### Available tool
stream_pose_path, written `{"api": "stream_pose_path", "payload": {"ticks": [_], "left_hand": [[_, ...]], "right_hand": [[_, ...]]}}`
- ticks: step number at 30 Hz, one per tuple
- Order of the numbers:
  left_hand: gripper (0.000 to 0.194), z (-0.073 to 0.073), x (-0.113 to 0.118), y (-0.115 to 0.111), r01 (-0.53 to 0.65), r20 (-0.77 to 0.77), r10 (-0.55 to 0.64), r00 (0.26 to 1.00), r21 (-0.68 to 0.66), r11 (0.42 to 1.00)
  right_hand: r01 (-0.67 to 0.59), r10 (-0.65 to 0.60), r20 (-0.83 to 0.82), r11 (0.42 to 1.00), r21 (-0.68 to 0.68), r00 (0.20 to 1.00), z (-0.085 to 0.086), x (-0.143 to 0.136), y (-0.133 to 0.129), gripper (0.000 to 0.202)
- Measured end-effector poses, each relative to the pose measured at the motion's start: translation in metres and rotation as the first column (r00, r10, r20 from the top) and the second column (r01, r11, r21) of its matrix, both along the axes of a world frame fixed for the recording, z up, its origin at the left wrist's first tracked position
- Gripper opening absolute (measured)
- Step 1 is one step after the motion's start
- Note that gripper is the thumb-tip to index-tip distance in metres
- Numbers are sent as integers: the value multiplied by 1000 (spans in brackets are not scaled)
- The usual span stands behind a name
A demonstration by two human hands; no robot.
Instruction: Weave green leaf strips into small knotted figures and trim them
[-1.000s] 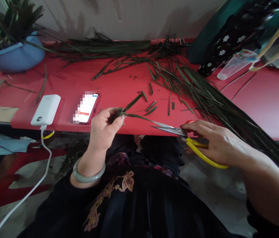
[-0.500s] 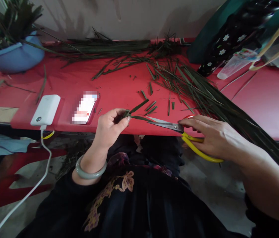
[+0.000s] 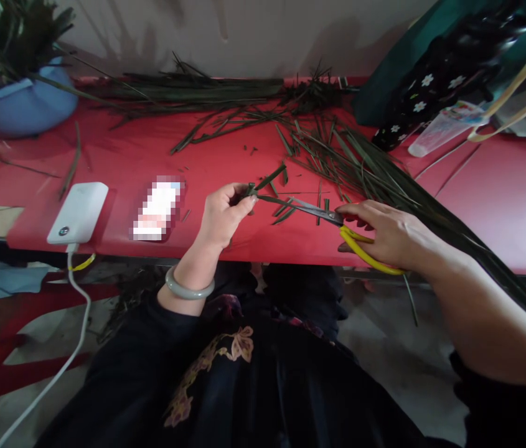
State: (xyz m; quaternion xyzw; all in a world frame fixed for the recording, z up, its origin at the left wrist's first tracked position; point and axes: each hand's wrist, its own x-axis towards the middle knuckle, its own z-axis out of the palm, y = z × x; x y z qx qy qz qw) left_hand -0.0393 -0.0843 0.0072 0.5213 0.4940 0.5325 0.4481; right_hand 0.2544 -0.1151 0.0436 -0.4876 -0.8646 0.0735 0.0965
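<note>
My left hand (image 3: 225,213) pinches a small folded piece of green leaf (image 3: 252,190) between thumb and fingers. Two leaf ends stick out from it to the right, one slanting up and one running toward the scissors. Yellow-handled scissors (image 3: 328,216) are in my right hand (image 3: 393,236), their blades pointing left and slightly parted around the lower leaf end. Whether the blades touch the leaf I cannot tell. Short leaf scraps (image 3: 284,214) lie on the red table just behind the blades.
Long leaf strips (image 3: 398,186) stretch across the table's right side, with more leaves (image 3: 206,90) along the wall. A phone (image 3: 157,208) and a cabled white power bank (image 3: 78,213) lie left. A blue basin (image 3: 24,106) holds leaves. A plastic cup (image 3: 447,127) lies back right.
Both hands have moved up and away from my body, over the table; the left also shifted right. The leaf piece and scissors moved with them. A thin strip now hangs below my right hand.
</note>
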Motion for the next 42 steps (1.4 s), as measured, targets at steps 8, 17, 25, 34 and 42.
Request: {"api": "stream_pose_path", "payload": {"ticks": [8, 17, 25, 34, 42], "left_hand": [[16, -11, -1, 18, -9, 47, 12, 999, -58, 998], [18, -19, -7, 31, -40, 41, 46, 998, -138, 990], [17, -21, -5, 33, 0, 29, 5, 1000, -179, 984], [15, -23, -6, 33, -8, 3, 9, 1000, -194, 981], [16, -26, -11, 31, -2, 26, 7, 1000, -183, 983]], "right_hand": [[43, -43, 0, 997, -60, 999, -11, 9, 17, 56], [-12, 13, 11, 998, -66, 1000, -11, 8, 38, 58], [-95, 93, -27, 994, -55, 995, -19, 1, 51, 51], [-132, 131, -11, 989, -64, 991, -23, 2, 59, 48], [-195, 190, -55, 977, -88, 980, -24, -1, 63, 40]]}}
